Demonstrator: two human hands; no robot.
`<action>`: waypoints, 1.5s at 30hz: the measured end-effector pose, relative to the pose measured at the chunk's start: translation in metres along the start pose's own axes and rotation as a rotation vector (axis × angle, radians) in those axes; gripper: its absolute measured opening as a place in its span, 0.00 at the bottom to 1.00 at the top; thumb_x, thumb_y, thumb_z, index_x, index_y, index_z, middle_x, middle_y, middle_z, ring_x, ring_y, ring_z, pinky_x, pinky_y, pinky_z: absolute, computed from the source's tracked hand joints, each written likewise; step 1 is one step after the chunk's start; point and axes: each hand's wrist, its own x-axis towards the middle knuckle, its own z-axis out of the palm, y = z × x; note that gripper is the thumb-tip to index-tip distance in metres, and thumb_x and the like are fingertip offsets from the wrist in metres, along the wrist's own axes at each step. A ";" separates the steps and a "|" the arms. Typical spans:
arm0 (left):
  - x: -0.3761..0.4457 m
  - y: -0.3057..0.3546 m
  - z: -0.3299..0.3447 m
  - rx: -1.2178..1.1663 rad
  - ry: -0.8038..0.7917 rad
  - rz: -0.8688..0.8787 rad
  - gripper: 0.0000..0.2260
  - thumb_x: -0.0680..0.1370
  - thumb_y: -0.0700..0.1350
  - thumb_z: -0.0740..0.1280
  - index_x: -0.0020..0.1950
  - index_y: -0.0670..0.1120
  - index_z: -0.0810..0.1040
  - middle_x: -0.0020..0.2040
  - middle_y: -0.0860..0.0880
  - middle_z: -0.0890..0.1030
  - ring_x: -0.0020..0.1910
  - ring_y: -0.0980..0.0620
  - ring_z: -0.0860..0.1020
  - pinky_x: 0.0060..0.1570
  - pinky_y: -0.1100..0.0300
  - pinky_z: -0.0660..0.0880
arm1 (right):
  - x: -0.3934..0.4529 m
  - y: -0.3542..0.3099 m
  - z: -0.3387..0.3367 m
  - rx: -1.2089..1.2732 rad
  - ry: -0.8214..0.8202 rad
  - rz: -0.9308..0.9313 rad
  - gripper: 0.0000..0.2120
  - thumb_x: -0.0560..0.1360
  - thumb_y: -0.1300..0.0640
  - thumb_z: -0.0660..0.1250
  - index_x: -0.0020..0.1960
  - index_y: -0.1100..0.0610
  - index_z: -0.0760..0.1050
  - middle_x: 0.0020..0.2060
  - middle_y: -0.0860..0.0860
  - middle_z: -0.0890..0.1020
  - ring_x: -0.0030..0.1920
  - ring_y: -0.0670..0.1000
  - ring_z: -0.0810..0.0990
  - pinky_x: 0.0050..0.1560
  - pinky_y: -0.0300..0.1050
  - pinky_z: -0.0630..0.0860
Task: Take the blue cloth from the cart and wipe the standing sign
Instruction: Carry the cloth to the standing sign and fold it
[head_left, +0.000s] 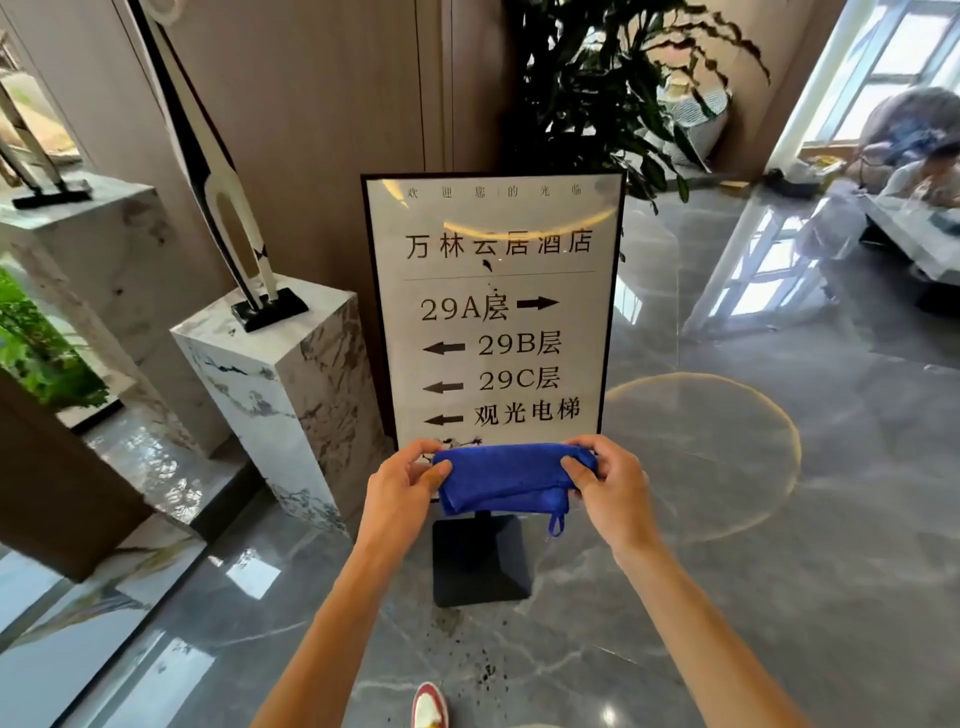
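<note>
A folded blue cloth (501, 475) is held between both hands in front of the lower edge of the standing sign (493, 312). My left hand (402, 486) grips its left end and my right hand (605, 480) grips its right end; a small loop hangs from the cloth's right corner. The sign is a black-framed white panel with dark lettering and arrows, upright on a black square base (480, 558). A few dark specks mark the panel. The cart is not in view.
A marble pedestal (270, 395) with a black-and-white sculpture (223, 197) stands just left of the sign, a taller pedestal (88, 291) further left. A large potted plant (613, 88) rises behind the sign. Glossy grey floor spreads to the right. A person sits at the far right.
</note>
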 end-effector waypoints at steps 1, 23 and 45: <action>0.007 0.000 0.001 -0.025 -0.007 0.002 0.06 0.81 0.41 0.67 0.50 0.53 0.79 0.42 0.49 0.87 0.41 0.56 0.84 0.34 0.73 0.74 | 0.007 0.000 0.001 0.005 0.007 0.003 0.14 0.79 0.62 0.69 0.47 0.41 0.77 0.45 0.49 0.85 0.48 0.53 0.85 0.49 0.59 0.84; 0.176 -0.015 0.017 -0.633 -0.144 -0.136 0.08 0.81 0.37 0.66 0.58 0.46 0.80 0.53 0.43 0.86 0.50 0.44 0.85 0.41 0.52 0.82 | 0.158 0.007 0.051 0.359 -0.046 0.099 0.12 0.77 0.66 0.69 0.56 0.52 0.81 0.51 0.48 0.86 0.52 0.47 0.85 0.48 0.37 0.80; 0.204 0.033 0.091 -0.630 -0.167 -0.045 0.06 0.73 0.41 0.72 0.49 0.49 0.81 0.53 0.48 0.84 0.51 0.49 0.83 0.44 0.59 0.80 | 0.167 0.053 0.054 1.422 -0.424 0.629 0.34 0.71 0.46 0.78 0.71 0.62 0.75 0.71 0.64 0.74 0.69 0.66 0.75 0.67 0.63 0.74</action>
